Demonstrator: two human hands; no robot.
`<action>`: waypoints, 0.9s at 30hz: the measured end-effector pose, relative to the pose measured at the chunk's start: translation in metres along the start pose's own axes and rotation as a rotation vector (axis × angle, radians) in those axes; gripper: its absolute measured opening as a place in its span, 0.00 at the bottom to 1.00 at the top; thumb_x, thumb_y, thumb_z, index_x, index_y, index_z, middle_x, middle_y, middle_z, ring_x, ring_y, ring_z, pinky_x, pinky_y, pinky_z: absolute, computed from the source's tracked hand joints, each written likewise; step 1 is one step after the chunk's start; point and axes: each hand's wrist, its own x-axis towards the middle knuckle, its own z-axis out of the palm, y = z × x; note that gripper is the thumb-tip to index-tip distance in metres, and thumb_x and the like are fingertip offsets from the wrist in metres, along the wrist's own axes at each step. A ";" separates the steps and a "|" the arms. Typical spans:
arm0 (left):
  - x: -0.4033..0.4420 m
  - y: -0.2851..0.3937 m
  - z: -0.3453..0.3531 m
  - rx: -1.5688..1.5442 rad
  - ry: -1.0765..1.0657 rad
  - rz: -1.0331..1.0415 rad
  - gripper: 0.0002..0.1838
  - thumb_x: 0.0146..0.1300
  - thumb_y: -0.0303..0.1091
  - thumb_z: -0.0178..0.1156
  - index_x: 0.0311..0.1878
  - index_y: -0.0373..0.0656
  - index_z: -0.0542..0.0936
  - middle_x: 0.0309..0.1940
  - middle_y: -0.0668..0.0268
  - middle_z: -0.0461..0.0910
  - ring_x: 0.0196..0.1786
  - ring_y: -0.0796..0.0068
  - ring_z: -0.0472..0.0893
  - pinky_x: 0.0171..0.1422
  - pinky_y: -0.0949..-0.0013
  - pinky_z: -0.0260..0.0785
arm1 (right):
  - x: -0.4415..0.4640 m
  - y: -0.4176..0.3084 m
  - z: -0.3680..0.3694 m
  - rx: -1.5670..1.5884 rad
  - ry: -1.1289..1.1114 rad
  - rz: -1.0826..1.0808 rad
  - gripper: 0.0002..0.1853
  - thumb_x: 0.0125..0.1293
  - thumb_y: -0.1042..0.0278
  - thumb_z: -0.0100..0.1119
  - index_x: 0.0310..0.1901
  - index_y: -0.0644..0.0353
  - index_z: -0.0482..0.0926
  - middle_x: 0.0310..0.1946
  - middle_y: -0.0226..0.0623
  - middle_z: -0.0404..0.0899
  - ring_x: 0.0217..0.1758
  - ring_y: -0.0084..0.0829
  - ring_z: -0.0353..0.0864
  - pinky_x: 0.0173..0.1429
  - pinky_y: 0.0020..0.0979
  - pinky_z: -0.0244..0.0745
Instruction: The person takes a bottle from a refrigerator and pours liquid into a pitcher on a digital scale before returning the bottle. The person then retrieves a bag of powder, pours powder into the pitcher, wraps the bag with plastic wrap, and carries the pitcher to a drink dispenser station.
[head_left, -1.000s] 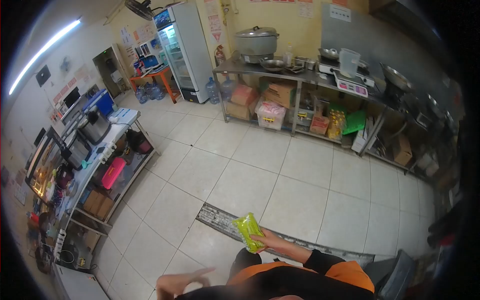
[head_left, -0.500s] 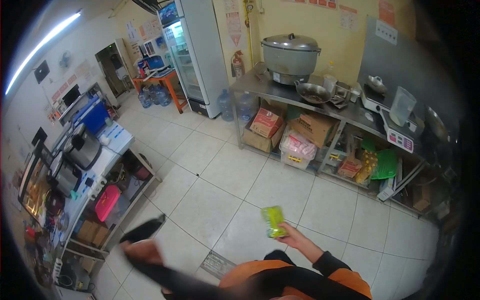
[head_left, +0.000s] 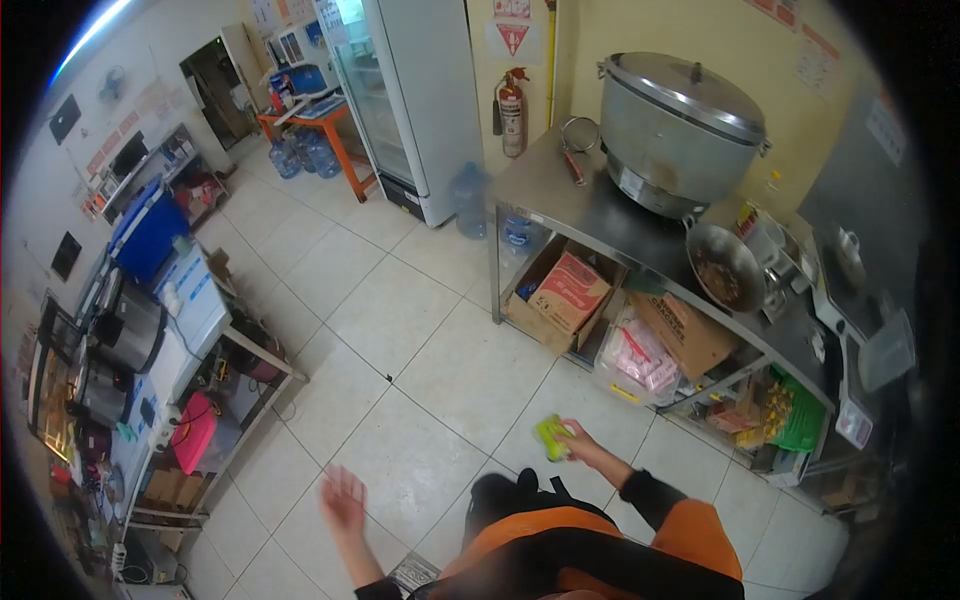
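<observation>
A green-yellow plastic packet [head_left: 549, 437] is in my right hand [head_left: 580, 445], held out low over the tiled floor in front of my body. The fingers wrap round its right edge. My left hand [head_left: 344, 500] is raised at the lower left, slightly blurred, with its fingers spread and nothing in it. Both hands are apart from the tables.
A steel table [head_left: 560, 205] at the right bears a large lidded cooker [head_left: 680, 135] and a wok [head_left: 725, 268], with boxes beneath. A fridge [head_left: 425, 110] and a fire extinguisher [head_left: 512, 115] stand behind. Another table [head_left: 200, 310] with steel pots runs along the left.
The view has moved forward, so the steel table and cooker look nearer. My left hand has swung and now shows spread fingers. The packet stays in my right hand.
</observation>
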 end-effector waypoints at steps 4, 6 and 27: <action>0.036 -0.120 -0.169 -0.020 0.688 -0.314 0.13 0.63 0.45 0.49 0.43 0.51 0.77 0.43 0.71 0.79 0.46 0.68 0.76 0.51 0.59 0.67 | 0.164 -0.117 0.002 0.001 0.018 -0.065 0.23 0.60 0.54 0.59 0.56 0.38 0.64 0.41 0.30 0.72 0.35 0.26 0.73 0.28 0.28 0.70; 0.043 -0.151 -0.166 0.260 0.805 -0.461 0.13 0.63 0.45 0.49 0.43 0.51 0.77 0.43 0.70 0.79 0.46 0.68 0.76 0.50 0.58 0.68 | 0.238 -0.170 -0.006 -0.066 0.169 -0.194 0.23 0.60 0.56 0.59 0.55 0.39 0.64 0.42 0.33 0.73 0.37 0.29 0.75 0.26 0.30 0.72; 0.510 -0.355 0.212 1.461 -0.166 -0.880 0.16 0.63 0.48 0.47 0.42 0.48 0.76 0.42 0.66 0.78 0.42 0.66 0.78 0.45 0.58 0.69 | 0.133 0.039 -0.170 0.050 0.393 -0.532 0.25 0.63 0.50 0.50 0.55 0.60 0.71 0.48 0.43 0.76 0.52 0.38 0.75 0.50 0.39 0.70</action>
